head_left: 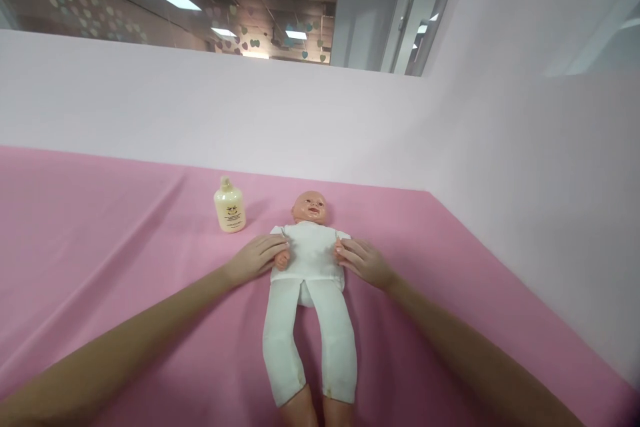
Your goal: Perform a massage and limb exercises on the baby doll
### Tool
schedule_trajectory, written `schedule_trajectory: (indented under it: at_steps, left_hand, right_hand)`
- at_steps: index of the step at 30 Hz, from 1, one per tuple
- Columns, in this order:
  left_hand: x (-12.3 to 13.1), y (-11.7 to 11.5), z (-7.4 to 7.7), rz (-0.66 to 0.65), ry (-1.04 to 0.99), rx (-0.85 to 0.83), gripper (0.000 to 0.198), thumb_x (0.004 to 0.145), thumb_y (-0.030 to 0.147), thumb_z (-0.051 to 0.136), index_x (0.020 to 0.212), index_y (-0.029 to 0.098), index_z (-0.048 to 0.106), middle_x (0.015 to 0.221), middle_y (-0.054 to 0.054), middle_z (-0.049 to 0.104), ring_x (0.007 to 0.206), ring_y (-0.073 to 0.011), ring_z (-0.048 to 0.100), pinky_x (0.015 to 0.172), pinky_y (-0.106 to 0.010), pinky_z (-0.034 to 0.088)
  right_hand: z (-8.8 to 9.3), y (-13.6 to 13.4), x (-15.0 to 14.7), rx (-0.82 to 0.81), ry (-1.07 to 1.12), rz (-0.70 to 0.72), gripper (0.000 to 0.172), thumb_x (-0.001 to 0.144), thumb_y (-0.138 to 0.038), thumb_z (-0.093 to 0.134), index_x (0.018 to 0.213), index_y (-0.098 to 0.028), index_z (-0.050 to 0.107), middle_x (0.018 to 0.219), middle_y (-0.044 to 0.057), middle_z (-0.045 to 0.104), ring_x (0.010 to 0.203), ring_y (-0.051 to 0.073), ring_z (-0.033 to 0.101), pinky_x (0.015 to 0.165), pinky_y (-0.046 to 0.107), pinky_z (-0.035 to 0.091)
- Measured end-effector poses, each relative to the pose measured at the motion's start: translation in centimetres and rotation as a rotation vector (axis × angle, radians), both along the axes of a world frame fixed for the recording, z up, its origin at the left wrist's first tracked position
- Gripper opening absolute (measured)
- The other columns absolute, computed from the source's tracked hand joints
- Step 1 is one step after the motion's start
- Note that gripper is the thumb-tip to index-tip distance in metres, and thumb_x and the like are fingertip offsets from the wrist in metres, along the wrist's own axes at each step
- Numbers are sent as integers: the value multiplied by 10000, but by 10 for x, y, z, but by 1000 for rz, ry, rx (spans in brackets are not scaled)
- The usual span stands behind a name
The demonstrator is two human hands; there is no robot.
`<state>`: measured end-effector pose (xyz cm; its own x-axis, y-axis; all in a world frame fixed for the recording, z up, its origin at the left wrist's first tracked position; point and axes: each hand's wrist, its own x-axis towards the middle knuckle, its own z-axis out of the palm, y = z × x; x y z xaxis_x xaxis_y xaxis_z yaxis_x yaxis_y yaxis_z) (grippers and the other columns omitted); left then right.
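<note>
A baby doll (313,251) in a white cloth top and trousers lies on its back on the pink sheet (125,247), its head at the far end and its feet cut off by the bottom of the view. My left hand (256,256) is closed around the doll's arm on the left side, just above its small fist. On the other side, my right hand (369,263) holds the doll's other arm near the hand, with the fingertips curled over it. Both doll arms are bent in beside its chest. My thumbs are mostly hidden.
Left of the doll's head stands a cream pump bottle (231,210) with a dark label. A white wall (210,113) rises behind the pink surface, and another wall (540,213) runs along the right. Above the back wall is a window (280,0) with heart decorations.
</note>
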<state>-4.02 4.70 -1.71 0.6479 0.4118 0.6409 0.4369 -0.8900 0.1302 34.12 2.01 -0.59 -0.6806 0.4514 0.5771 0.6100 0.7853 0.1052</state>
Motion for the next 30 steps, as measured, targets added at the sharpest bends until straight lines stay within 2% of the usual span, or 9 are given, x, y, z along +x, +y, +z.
schedule_trajectory:
  at_steps: [4, 7, 11, 13, 18, 21, 24, 26, 30]
  left_hand:
    - [13, 15, 8, 256, -142, -242, 414, 990, 439, 440, 1297, 186, 556, 1232, -141, 685, 1140, -292, 642, 993, -457, 503]
    - [30, 46, 16, 479, -371, -511, 467, 996, 442, 371, 1355, 170, 494, 1219, -143, 687, 1112, -298, 657, 951, -449, 512]
    - [47, 80, 14, 645, -514, -685, 477, 1005, 508, 305, 1162, 160, 592, 1154, -184, 713, 1127, -335, 661, 954, -467, 490]
    - [51, 87, 11, 678, -522, -707, 493, 996, 544, 313, 1084, 162, 612, 1115, -200, 722, 1135, -360, 657, 952, -484, 483]
    - [45, 71, 14, 607, -560, -683, 483, 1006, 494, 315, 1287, 176, 545, 1277, -157, 680, 1224, -298, 623, 1008, -432, 475]
    - [34, 42, 15, 407, -496, -521, 536, 993, 469, 383, 1433, 171, 451, 1391, -144, 616, 1271, -287, 587, 1062, -430, 451]
    - [20, 10, 10, 230, -275, -349, 490, 981, 462, 443, 1382, 195, 535, 1360, -125, 638, 1244, -299, 594, 1092, -451, 430]
    - [14, -5, 6, 150, -137, -282, 440, 977, 445, 463, 1324, 206, 588, 1359, -118, 642, 1279, -303, 572, 1122, -460, 403]
    - [15, -4, 9, 190, -99, -294, 459, 973, 460, 456, 1324, 192, 584, 1361, -132, 638, 1277, -313, 569, 1123, -472, 396]
  right_hand:
    - [5, 16, -12, -36, 166, -138, 540, 1018, -408, 476, 1530, -253, 401, 1372, 135, 636, 1250, 276, 613, 1038, 471, 522]
    - [8, 46, -27, -230, 422, -217, 575, 1022, -403, 411, 1571, -265, 316, 1508, 105, 531, 1356, 263, 540, 1127, 482, 455]
    - [-1, 86, -39, -659, 940, -358, 493, 955, -450, 508, 1401, -242, 539, 1369, 93, 651, 1253, 236, 627, 1087, 442, 487]
    - [-6, 98, -40, -726, 1028, -413, 499, 933, -492, 519, 1326, -190, 583, 1285, 126, 692, 1182, 253, 667, 1028, 462, 525]
    - [-6, 81, -33, -689, 1069, -370, 638, 936, -519, 520, 1482, -209, 406, 1431, 158, 590, 1239, 244, 639, 1004, 431, 547]
    - [-2, 43, -25, -566, 812, -175, 731, 938, -526, 552, 1563, -256, 285, 1554, 137, 471, 1377, 269, 533, 1089, 455, 496]
    - [-1, 7, -15, -440, 391, -104, 665, 935, -526, 581, 1520, -267, 402, 1471, 115, 571, 1340, 313, 561, 1127, 520, 454]
    - [-1, -8, -10, -357, 244, -74, 558, 960, -511, 553, 1459, -270, 497, 1414, 109, 621, 1314, 315, 580, 1137, 524, 441]
    - [4, -5, -11, -361, 305, -127, 582, 952, -544, 540, 1448, -242, 515, 1376, 120, 646, 1285, 336, 593, 1114, 521, 453]
